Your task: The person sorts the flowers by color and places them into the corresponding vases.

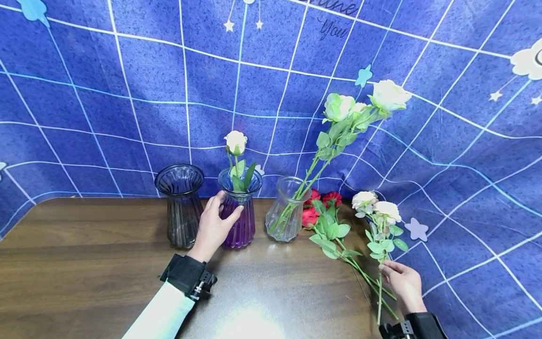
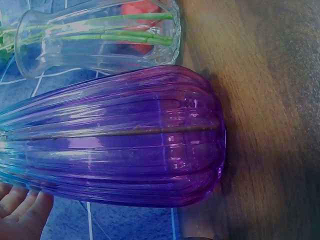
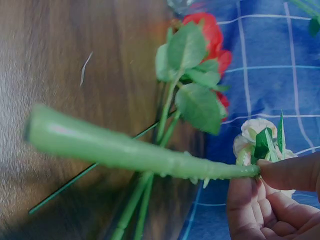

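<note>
My left hand [image 1: 215, 221] grips the purple vase [image 1: 239, 226] just below its bluish rim, with the thumb across the front and the fingers on the left side. One pale rose [image 1: 235, 142] with green leaves stands in that vase, and its thin stem [image 2: 140, 131] shows through the glass. At the right, my right hand [image 1: 404, 282] pinches the green stem [image 3: 135, 155] of a pale pink-white flower spray [image 1: 387, 213] between thumb and fingers. The spray is held upright, its cut end pointing down toward the right wrist camera.
A dark grey vase [image 1: 179, 216] stands left of the purple one. The clear vase [image 1: 281, 219] to its right holds tall white roses [image 1: 389, 96] leaning right. Red roses [image 1: 310, 217] lie on the wooden table [image 1: 106, 273], stems toward the front. A blue grid cloth [image 1: 148, 70] hangs behind.
</note>
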A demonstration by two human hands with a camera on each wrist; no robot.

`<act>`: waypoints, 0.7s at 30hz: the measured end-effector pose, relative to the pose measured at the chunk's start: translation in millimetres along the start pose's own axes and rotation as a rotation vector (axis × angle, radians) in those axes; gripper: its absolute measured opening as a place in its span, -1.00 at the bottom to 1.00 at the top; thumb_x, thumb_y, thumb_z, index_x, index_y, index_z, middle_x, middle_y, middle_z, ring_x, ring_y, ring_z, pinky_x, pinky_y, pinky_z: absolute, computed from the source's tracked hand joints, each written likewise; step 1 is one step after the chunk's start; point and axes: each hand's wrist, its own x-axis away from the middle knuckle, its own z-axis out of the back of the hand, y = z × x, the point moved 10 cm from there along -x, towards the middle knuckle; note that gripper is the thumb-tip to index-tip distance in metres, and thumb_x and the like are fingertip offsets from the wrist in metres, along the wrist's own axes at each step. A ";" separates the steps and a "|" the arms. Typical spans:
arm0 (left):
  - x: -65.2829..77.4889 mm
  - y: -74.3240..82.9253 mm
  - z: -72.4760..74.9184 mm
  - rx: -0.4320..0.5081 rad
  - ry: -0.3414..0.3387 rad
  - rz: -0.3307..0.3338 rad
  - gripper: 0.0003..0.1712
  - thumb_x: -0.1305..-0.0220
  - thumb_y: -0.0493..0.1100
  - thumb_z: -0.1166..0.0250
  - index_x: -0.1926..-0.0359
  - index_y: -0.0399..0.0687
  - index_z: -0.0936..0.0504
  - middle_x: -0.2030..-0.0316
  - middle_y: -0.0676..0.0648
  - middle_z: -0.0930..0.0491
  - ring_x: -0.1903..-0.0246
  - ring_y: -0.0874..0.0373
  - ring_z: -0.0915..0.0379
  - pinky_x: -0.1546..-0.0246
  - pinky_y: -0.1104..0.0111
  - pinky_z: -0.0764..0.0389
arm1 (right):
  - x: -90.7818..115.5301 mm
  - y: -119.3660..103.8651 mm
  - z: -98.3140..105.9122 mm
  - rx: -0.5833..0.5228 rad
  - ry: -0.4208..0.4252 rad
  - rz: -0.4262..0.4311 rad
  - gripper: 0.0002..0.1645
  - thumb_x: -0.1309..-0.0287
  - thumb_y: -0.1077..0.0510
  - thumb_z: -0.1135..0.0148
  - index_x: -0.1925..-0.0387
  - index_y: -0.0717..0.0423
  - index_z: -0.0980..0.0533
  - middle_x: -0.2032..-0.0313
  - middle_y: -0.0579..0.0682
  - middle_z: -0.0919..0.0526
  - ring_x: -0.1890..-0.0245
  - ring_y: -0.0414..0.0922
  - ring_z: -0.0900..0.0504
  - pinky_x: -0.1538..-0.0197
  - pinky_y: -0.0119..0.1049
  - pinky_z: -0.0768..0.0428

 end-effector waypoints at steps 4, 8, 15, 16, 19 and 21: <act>0.4 0.8 0.0 0.007 0.001 -0.001 -0.25 -0.17 -0.04 -0.32 -0.26 -0.36 -0.28 -0.15 -0.31 -0.38 -0.16 -0.14 -0.37 -0.20 0.08 -0.45 | 8.1 -7.6 8.8 -0.039 0.051 0.013 -0.53 -0.12 0.27 -0.17 -0.03 0.50 -0.44 0.62 -0.49 -0.54 0.53 -0.46 -0.51 0.40 -0.55 -0.59; 0.5 0.9 -0.1 0.009 0.001 0.001 -0.25 -0.16 -0.04 -0.33 -0.25 -0.35 -0.29 -0.15 -0.31 -0.38 -0.16 -0.14 -0.37 -0.20 0.09 -0.45 | 13.8 -14.1 14.5 -0.081 0.081 0.017 -0.51 -0.15 0.24 -0.18 -0.07 0.46 -0.42 0.61 -0.54 -0.54 0.53 -0.49 -0.53 0.38 -0.58 -0.58; -0.1 -1.4 -1.0 0.003 -0.009 0.013 -0.23 -0.16 -0.03 -0.33 -0.27 -0.35 -0.27 -0.16 -0.30 -0.37 -0.16 -0.14 -0.37 -0.20 0.11 -0.45 | 14.2 -10.6 21.4 -0.268 0.059 0.124 -0.59 -0.11 0.18 -0.29 0.02 0.32 -0.54 0.52 -0.44 -0.65 0.52 -0.42 -0.59 0.39 -0.59 -0.58; -0.2 -1.7 -1.0 0.002 -0.010 0.015 -0.22 -0.16 -0.03 -0.33 -0.28 -0.35 -0.26 -0.17 -0.31 -0.37 -0.16 -0.14 -0.37 -0.20 0.11 -0.46 | 11.1 -6.5 22.6 -0.312 0.054 0.152 -0.62 -0.09 0.19 -0.30 0.05 0.29 -0.57 0.50 -0.41 -0.67 0.52 -0.41 -0.61 0.40 -0.58 -0.59; -0.5 -1.4 -0.6 -0.004 -0.010 0.015 -0.22 -0.17 -0.02 -0.32 -0.28 -0.35 -0.26 -0.17 -0.31 -0.36 -0.17 -0.15 -0.37 -0.19 0.11 -0.46 | -1.3 11.1 28.4 -0.366 0.057 0.197 -0.65 -0.05 0.19 -0.35 0.08 0.21 -0.60 0.45 -0.35 -0.70 0.49 -0.40 -0.65 0.40 -0.55 -0.61; -1.3 -1.5 -0.5 -0.006 -0.008 0.012 -0.22 -0.17 -0.02 -0.32 -0.28 -0.35 -0.26 -0.17 -0.31 -0.36 -0.17 -0.15 -0.37 -0.19 0.11 -0.46 | -10.9 23.6 33.2 -0.377 0.060 0.217 -0.64 -0.03 0.19 -0.36 0.08 0.17 -0.61 0.39 -0.31 -0.72 0.45 -0.38 -0.67 0.39 -0.51 -0.63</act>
